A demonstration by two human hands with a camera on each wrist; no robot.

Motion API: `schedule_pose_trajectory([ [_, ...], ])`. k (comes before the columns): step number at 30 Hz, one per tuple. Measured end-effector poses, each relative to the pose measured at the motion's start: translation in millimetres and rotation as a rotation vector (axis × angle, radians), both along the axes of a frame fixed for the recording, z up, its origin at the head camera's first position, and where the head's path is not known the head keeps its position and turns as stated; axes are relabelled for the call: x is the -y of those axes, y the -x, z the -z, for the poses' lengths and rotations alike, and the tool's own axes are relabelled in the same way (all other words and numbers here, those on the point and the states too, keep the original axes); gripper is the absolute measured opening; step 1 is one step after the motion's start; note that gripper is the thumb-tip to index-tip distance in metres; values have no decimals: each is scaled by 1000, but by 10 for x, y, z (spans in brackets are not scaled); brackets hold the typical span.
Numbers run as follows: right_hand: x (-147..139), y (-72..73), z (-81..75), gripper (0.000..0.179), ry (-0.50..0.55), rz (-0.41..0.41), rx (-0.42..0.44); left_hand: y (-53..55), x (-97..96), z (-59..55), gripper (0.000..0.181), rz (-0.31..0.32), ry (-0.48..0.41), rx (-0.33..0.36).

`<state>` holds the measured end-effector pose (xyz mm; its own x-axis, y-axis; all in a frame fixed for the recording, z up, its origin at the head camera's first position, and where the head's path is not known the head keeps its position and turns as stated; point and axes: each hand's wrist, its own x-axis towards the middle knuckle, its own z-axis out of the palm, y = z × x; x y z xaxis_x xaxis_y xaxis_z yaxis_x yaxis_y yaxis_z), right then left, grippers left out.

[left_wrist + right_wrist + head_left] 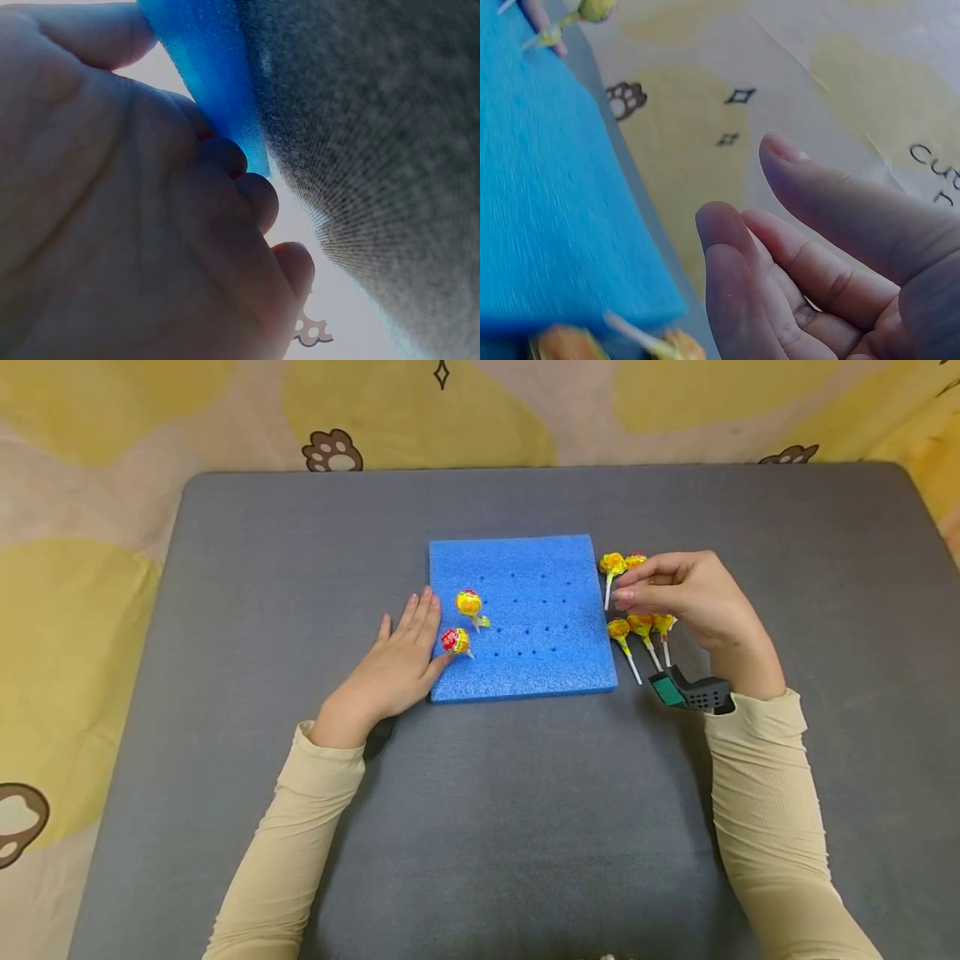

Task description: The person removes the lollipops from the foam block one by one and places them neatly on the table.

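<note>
A blue foam block [525, 560] with rows of small holes lies on the table. Two yellow-and-red lollipops, one upper [468, 603] and one lower [454, 641], stand in its left side by their sticks. My left hand [393, 668] lies with fingers extended along the block's left edge, its thumb by the lower lollipop; the left wrist view shows fingertips at the foam's side [202, 67]. To the block's right, my right hand [693, 593] hovers over several loose lollipops [619, 628], partly hiding them. In the right wrist view its thumb and bent fingers [731, 262] are apart, nothing between them.
The grey table [480, 827] reaches beyond the block on all sides. Behind it hangs a yellow-and-cream cloth [525, 410] with paw prints. A black device with a green patch [678, 689] sits at the right wrist, close to the lollipop sticks.
</note>
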<state>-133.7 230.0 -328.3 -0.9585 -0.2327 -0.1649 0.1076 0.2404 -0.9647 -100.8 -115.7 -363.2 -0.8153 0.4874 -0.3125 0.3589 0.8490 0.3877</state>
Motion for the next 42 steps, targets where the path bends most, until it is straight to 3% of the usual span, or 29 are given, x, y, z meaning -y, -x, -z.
schedule_pose_trajectory([
  [6, 237, 33, 29, 11, -16, -7, 9, -2, -5, -2, 72, -4, 1, 3],
  [15, 482, 93, 39, 10, 84, -42, 42, -1, -7, 7, 72, -6, 0, 3],
  [27, 801, 176, 37, 11, 173, -91, 21, 8, 0, 17, 72, 3, -3, -3],
  [36, 1092, 158, 122, 24, 187, -152, 28, 15, 4, 35, 72, -10, -9, -1],
  [42, 1166, 148, 178, 25, 214, -133, 40, 25, 1, 26, 73, -14, 1, 5],
])
